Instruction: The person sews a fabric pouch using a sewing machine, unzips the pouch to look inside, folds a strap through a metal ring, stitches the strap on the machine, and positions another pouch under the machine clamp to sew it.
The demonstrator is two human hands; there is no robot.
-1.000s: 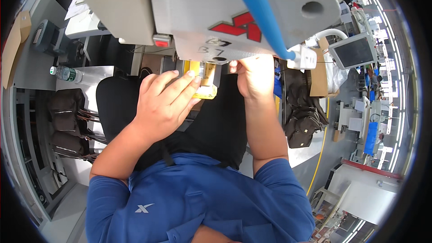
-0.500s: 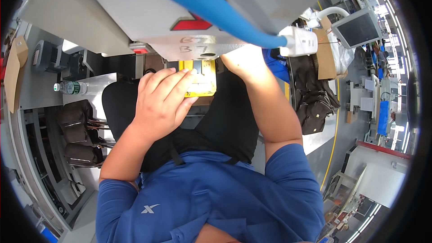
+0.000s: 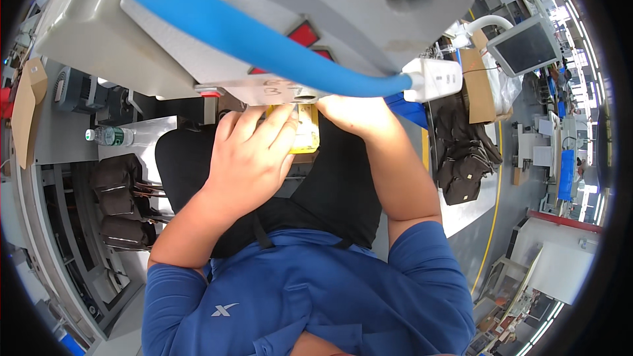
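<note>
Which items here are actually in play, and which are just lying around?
In play: left hand pressing the black fabric beside the yellow piece; right hand, under the grey machine head.

Lying about: water bottle, stacked dark bags, dark bags on the right, monitor.

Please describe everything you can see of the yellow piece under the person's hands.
The yellow piece is flat, glossy and plastic-looking. It lies on the black material below the grey machine, which hides its top edge. The left hand spreads over its left side, fingertips on it. The right hand meets its right edge. Only a narrow strip shows; its full shape cannot be told.
</note>
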